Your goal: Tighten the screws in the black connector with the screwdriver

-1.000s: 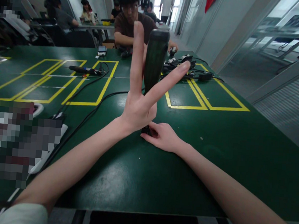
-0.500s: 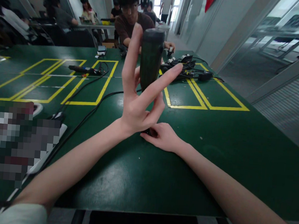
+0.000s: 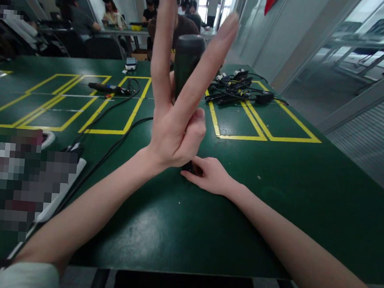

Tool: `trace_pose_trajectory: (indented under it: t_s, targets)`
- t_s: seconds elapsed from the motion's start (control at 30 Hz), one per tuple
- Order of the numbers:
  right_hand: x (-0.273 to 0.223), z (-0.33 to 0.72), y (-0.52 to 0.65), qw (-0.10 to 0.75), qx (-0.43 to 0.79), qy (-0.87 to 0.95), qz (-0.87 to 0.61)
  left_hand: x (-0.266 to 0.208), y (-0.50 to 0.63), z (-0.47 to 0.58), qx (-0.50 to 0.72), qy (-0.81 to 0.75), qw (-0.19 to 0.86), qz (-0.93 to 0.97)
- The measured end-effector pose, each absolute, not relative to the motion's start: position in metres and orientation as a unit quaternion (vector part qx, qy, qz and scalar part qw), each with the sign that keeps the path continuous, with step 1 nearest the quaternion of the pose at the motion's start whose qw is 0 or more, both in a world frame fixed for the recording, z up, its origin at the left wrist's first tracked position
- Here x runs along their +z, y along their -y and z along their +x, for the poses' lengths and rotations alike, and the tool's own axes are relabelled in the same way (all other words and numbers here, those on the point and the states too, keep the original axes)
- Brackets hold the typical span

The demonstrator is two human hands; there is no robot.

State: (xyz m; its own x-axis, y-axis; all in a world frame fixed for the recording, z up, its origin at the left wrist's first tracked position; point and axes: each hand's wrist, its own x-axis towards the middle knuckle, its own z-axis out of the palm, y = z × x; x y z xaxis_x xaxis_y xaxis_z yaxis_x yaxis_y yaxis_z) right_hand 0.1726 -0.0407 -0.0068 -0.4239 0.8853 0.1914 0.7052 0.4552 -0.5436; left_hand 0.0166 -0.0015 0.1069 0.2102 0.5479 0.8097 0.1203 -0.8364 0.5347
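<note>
My left hand (image 3: 176, 129) is raised in the middle, its back toward me. Two of its fingers stretch up and apart in a V, while the others are curled. Between and behind them stands a dark, nearly upright cylindrical handle (image 3: 186, 66) with a rounded top; the curled fingers appear to grip it, though the hand hides its middle. Just below, my right hand (image 3: 211, 175) rests low by the green table (image 3: 238, 236), thumb and fingers closed around a small black part (image 3: 187, 166). Whether that part joins the handle is hidden.
Black cables and connectors (image 3: 237, 92) lie in a heap at the back right. A corded, pen-shaped tool (image 3: 106, 88) rests at the back left, near a small device (image 3: 131, 63). A black cord (image 3: 119, 143) runs toward my left hand. Several people sit beyond the table.
My left hand has shifted slightly left, and its two stretched fingers have straightened higher. The dark handle has moved a little left with it. My right hand stays in place.
</note>
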Motion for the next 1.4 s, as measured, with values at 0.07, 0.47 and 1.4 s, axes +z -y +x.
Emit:
trace_pose_trajectory:
  t_s: [0.07,0.47,1.4]
  targets:
    - [-0.006,0.172,0.041,0.226,0.196,0.820,-0.488,0.112,0.003,0.015,0.588,-0.200,0.140,0.771]
    - [-0.005,0.173,0.040,0.223,0.203,0.819,-0.488,0.103,-0.027,0.020,0.604,-0.168,0.046,0.778]
    - [-0.004,0.173,0.041,0.219,0.208,0.818,-0.489,0.102,-0.014,0.020,0.606,-0.164,0.069,0.775]
